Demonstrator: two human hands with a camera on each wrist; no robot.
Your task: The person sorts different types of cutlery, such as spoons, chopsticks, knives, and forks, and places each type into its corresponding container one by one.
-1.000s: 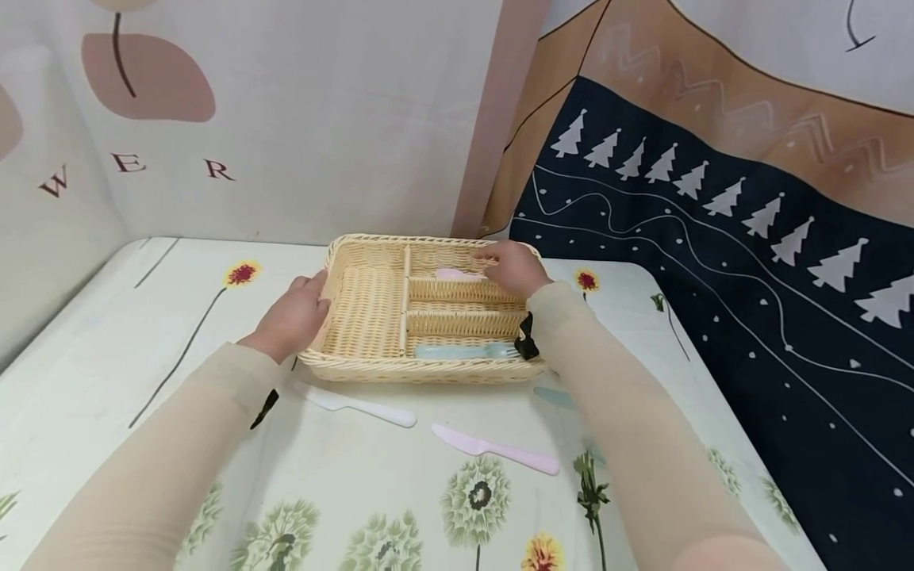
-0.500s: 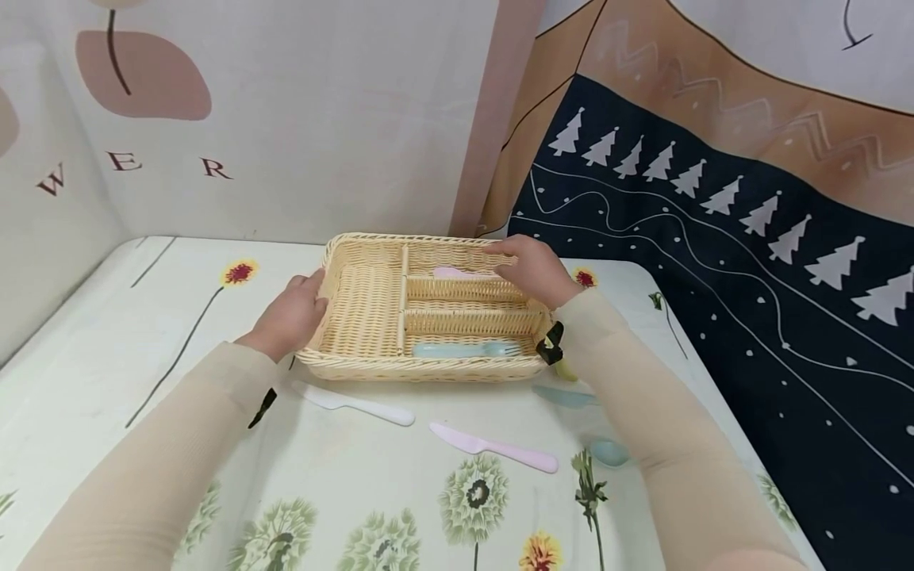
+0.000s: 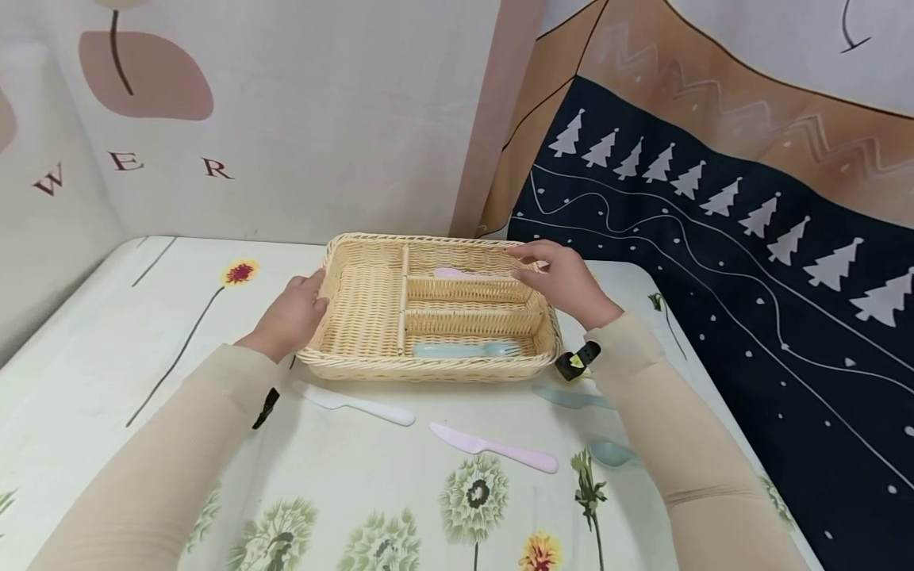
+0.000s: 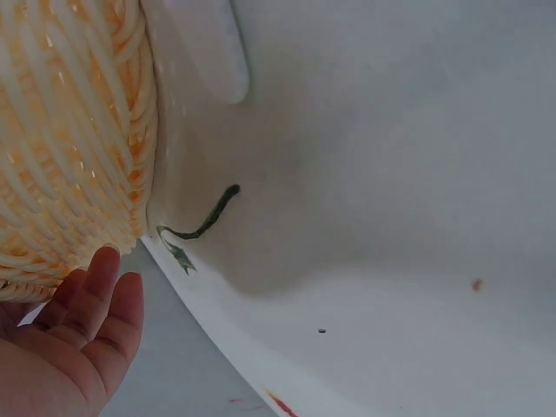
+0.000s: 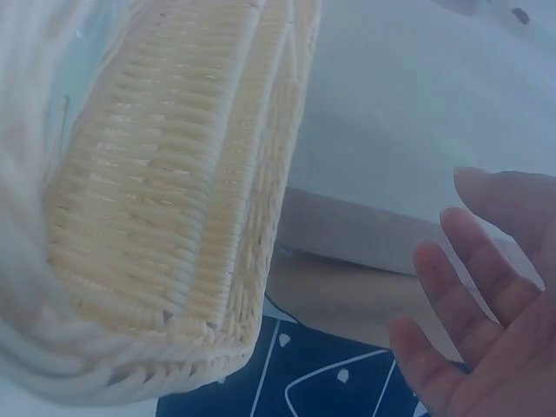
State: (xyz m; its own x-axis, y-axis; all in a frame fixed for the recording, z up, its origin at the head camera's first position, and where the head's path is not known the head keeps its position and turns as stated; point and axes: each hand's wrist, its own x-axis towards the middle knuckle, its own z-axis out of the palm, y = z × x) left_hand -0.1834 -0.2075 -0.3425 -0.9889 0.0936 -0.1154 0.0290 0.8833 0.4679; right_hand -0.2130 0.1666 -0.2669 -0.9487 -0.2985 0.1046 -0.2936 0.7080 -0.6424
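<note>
A wicker cutlery basket (image 3: pixel 366 301) with several compartments lies near the table's far edge. My left hand (image 3: pixel 287 317) holds its left side at the rim; in the left wrist view the outer fingers (image 4: pixel 122 317) lie loosely by the woven wall. My right hand (image 3: pixel 567 281) hovers over the right end with nothing in it, and its fingers (image 5: pixel 452 287) are spread apart from the wicker in the right wrist view. A light blue fork (image 3: pixel 464 350) lies in the front compartment. Part of a pink utensil (image 3: pixel 450 273) shows in the back compartment.
In front of the basket lie a white knife (image 3: pixel 357 403), a pink knife (image 3: pixel 493 448) and a blue knife (image 3: pixel 571 397). A blue spoon (image 3: pixel 610 454) sits partly under my right forearm. The flowered table (image 3: pixel 400 484) meets a wall curtain (image 3: pixel 300 119) at the back.
My right hand has drawn away to the right from the back compartment, leaving the pink utensil there. More of the blue spoon and blue knife shows now. My left hand and the basket stay put.
</note>
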